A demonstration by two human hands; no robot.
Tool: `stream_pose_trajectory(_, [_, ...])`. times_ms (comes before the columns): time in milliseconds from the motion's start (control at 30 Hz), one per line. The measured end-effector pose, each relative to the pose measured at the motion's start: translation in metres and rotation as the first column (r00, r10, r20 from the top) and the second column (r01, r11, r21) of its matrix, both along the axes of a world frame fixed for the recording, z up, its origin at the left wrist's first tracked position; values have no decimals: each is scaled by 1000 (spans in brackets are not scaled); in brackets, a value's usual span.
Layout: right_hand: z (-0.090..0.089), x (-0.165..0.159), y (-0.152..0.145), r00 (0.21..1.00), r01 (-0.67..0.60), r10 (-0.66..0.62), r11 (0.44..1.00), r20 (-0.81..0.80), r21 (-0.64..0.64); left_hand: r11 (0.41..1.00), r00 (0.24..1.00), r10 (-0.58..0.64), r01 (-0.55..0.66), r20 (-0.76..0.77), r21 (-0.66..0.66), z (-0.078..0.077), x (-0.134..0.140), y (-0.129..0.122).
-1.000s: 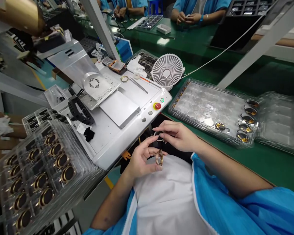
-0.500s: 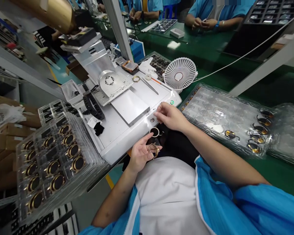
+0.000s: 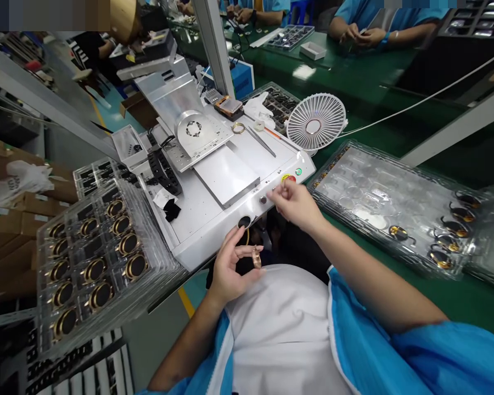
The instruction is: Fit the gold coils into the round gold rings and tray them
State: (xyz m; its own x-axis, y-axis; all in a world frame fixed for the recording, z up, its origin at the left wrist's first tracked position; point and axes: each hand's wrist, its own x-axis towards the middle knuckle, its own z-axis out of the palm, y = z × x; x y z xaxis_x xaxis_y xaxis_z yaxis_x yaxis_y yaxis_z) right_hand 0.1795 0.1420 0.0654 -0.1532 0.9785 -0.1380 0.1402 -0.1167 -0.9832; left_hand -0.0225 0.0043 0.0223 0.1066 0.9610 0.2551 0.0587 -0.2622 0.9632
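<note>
My left hand is closed, low in front of the machine's edge. A gold watch case ring is held on edge between its thumb and fingers. By its upper fingertips is a round black watch disc with a thin rim; a yellowish strip hangs below it. My right hand is over the front panel near the buttons, fingers curled in a pinch. Whatever the pinch holds, if anything, is hidden. The white machine carries a metal plate and a tilted metal fixture.
Stacked clear trays with gold-rimmed watch parts stand left. On the right, another clear tray holds several black and amber parts. A white fan, tweezers and a gold ring are behind the plate. Co-workers sit opposite.
My left hand has turned, so the gold ring shows edge-on and the black disc sits further left. My right hand remains by the panel with its fingers curled more. The view has shifted slightly.
</note>
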Motion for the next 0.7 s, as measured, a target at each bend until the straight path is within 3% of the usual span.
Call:
stream_pose_trajectory(100, [-9,2,-39,976,-140,122,986,-182,-91,984,931,8,57,-365,167,-1,8,8])
stream_pose_trajectory(233, [-11,-5,-59,930,-86,26,985,-366,-148,970,818,-41,170,-574,174,-3,18,18])
stream_pose_trajectory(333, [-6,-4,-57,919,-55,-17,984,-393,-170,968,839,-100,207,-535,143,-2,22,19])
stream_pose_trajectory(467, [3,4,-53,925,-107,34,979,-377,-172,975,962,-149,181,-227,128,2,20,14])
stream_pose_trajectory(567, [8,6,-53,936,-178,123,974,-330,-142,983,986,-154,159,-60,89,4,18,12])
stream_pose_trajectory(633, [8,6,-53,942,-204,161,971,-295,-121,977,982,-178,185,-67,106,4,15,13])
stream_pose_trajectory(700, [7,6,-53,944,-221,184,969,-274,-112,966,967,-191,215,-168,143,5,12,14])
